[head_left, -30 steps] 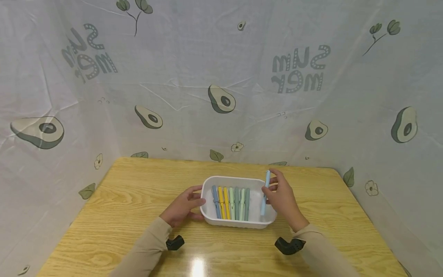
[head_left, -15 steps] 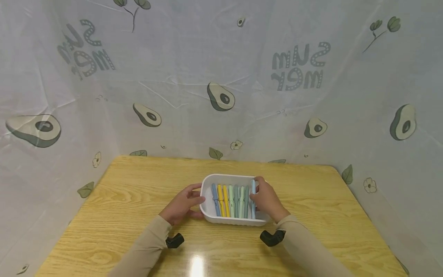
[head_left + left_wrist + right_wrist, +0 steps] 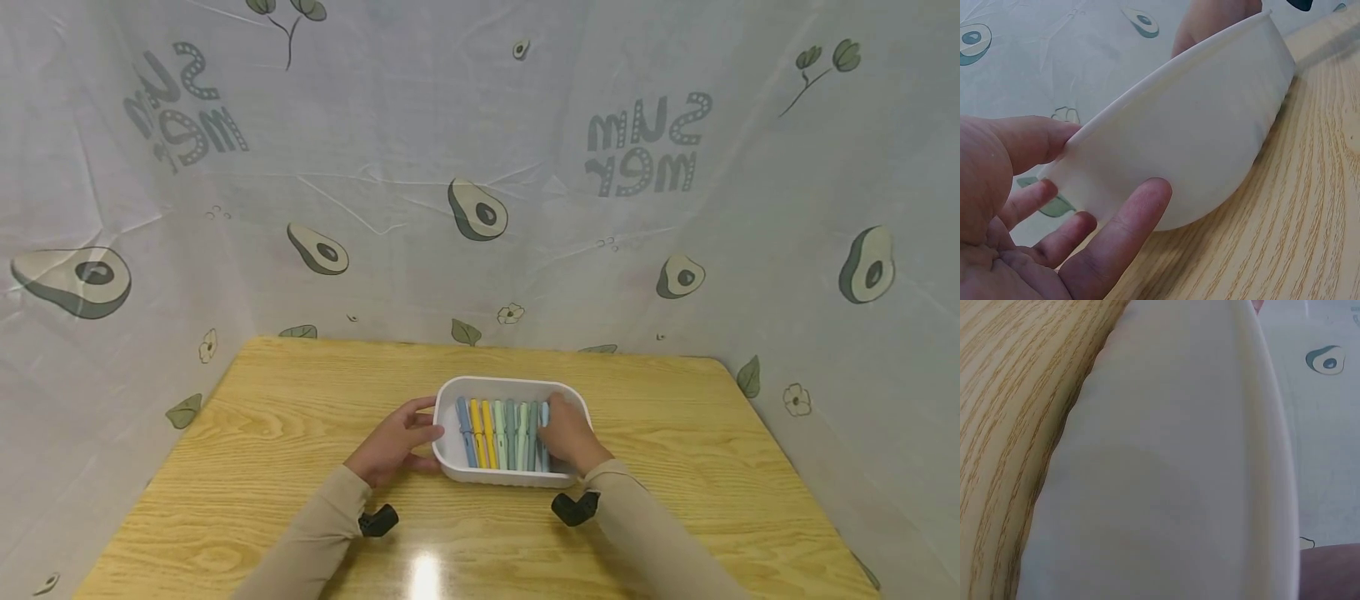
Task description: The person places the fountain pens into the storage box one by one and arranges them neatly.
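Note:
A white plastic tray (image 3: pixel 510 478) holds a row of capped pens lying side by side. From the left come a blue pen (image 3: pixel 466 433), two yellow pens (image 3: pixel 483 437), then several pale green and grey-green pens (image 3: pixel 512 437). My left hand (image 3: pixel 393 442) grips the tray's left end, thumb over the rim; in the left wrist view its fingers (image 3: pixel 1129 231) lie against the outer wall. Inside the tray's right part, my right hand (image 3: pixel 567 432) pinches a light blue pen (image 3: pixel 545 454) at the row's right end. The right wrist view shows mainly the tray's outer wall (image 3: pixel 1147 456), hiding the fingers.
The tray stands on a wood-grain table (image 3: pixel 315 400). Behind and beside the table hangs a pale curtain (image 3: pixel 405 275) printed with avocados. A black wrist camera (image 3: pixel 575 508) sits beneath the right wrist, close to the tray's front edge.
My right hand has carried the light blue pen leftward and down from the tray's right end, laying it beside the last grey-green pen. My left hand keeps its grip.

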{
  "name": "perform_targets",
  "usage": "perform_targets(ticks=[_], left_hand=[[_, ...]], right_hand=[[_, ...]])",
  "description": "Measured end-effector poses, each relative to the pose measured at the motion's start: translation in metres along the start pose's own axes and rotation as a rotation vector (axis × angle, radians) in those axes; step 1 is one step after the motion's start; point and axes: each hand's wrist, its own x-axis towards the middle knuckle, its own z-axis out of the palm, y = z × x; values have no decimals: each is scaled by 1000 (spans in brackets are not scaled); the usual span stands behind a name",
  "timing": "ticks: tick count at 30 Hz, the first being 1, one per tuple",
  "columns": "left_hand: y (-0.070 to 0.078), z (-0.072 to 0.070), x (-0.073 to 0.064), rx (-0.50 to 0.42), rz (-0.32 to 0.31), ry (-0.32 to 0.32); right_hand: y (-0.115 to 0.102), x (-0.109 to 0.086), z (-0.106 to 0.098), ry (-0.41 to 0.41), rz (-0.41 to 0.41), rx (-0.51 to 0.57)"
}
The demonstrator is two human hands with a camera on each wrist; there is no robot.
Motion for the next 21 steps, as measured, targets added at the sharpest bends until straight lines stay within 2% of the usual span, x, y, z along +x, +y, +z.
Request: perform_targets(ticks=[12,19,21], left_hand=[[-1,-2,-3,-1,3,8],[-3,-3,-2,-2,-4,10],[-3,-3,-2,1,-3,9]], right_hand=[[-2,-1,-1,-57,16,19],[-5,-15,-8,-43,-12,-40],[-4,-21,-14,-28,-22,-14]])
